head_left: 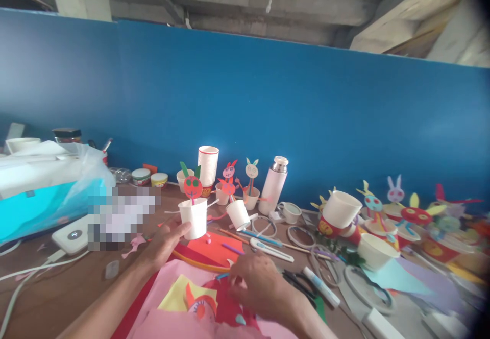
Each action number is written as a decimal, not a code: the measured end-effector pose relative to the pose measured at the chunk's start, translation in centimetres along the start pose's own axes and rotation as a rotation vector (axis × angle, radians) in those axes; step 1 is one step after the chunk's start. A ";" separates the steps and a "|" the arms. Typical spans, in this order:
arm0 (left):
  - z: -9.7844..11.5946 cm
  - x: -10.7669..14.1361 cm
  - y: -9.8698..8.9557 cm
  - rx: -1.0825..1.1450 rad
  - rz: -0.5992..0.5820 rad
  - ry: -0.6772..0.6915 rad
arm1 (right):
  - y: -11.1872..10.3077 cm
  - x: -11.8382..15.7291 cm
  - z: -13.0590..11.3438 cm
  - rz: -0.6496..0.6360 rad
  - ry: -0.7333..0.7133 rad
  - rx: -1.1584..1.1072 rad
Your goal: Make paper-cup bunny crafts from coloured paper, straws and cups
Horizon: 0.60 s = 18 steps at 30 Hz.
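Observation:
My left hand [174, 237] is closed round the lower left side of a white paper cup [196, 221]. Above the cup's rim stands a round red paper face [192, 187] with green ears and green eyes. My right hand [254, 283] hovers low over red and pink paper, fingers curled inward; what they hold, if anything, is hidden. Beside its fingertips lies a small blue strip [222, 276]. An orange paper shape with a drawn eye [201, 308] rests on yellow paper [176, 294] below. A tilted white cup with an orange paper figure [238, 215] stands just behind.
A utility knife [270, 250], black scissors [298, 285] and a glue stick [320, 288] lie at the right. Behind are stacked cups [208, 165] and a pink thermos [273, 186]. Several cup puppets [396, 191] crowd the far right. A white power bank [74, 234] with cables lies left.

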<state>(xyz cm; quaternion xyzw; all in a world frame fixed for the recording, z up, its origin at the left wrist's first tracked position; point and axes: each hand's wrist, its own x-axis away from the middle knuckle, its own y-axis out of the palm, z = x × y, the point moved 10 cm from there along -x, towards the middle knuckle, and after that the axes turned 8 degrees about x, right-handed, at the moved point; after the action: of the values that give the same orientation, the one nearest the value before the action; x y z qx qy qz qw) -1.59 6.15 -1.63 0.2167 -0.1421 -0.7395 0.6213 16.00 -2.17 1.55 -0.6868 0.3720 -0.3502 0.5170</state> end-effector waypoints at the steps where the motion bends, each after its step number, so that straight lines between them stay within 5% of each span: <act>1: 0.0 0.0 -0.1 -0.027 0.002 0.005 | 1.0 0.3 -1.0 -0.077 -0.060 -0.030; 5: -0.1 -0.1 -0.5 -0.076 0.022 0.029 | 3.7 1.1 -2.8 -0.236 -0.189 0.003; 8: 0.1 -0.2 -0.6 -0.063 0.027 0.044 | 2.8 1.2 -2.4 -0.230 -0.260 -0.126; 15: 2.4 0.0 0.7 0.061 -0.010 0.070 | -3.6 0.1 7.7 0.181 0.055 -0.166; 18: 3.1 0.3 0.7 0.092 0.040 0.064 | -4.0 -0.1 10.6 0.314 0.125 -0.186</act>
<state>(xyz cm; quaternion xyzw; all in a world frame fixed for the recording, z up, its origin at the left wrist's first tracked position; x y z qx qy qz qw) -2.57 5.50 1.37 0.2658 -0.1602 -0.7122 0.6297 25.72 3.49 3.09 -0.6420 0.5366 -0.2714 0.4755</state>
